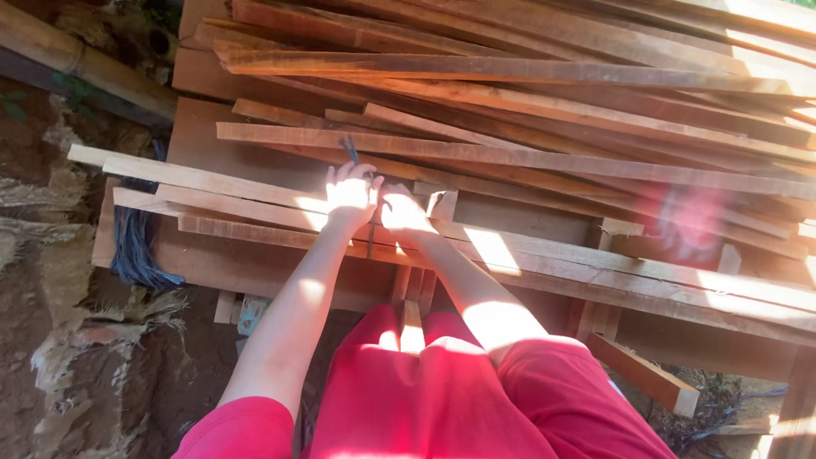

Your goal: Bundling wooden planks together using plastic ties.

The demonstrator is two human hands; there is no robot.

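Observation:
My left hand (350,194) and my right hand (403,210) rest close together on a long wooden slat (212,180) at the near side of a stack of reddish-brown wooden slats (527,110). A thin dark tool (350,150), like a pencil or small blade, sticks up from my left hand's fingers. Strong sunlight washes out both hands, so the right hand's fingers and what they hold are unclear. My red sleeves and red trousers (425,399) fill the bottom of the view.
The slats lie crosswise on a wooden bench (255,263) with short offcuts below. A dark bundle of fibres (136,246) hangs at the bench's left end. Bare earth and stones lie left; a bamboo pole (76,59) runs along the top left.

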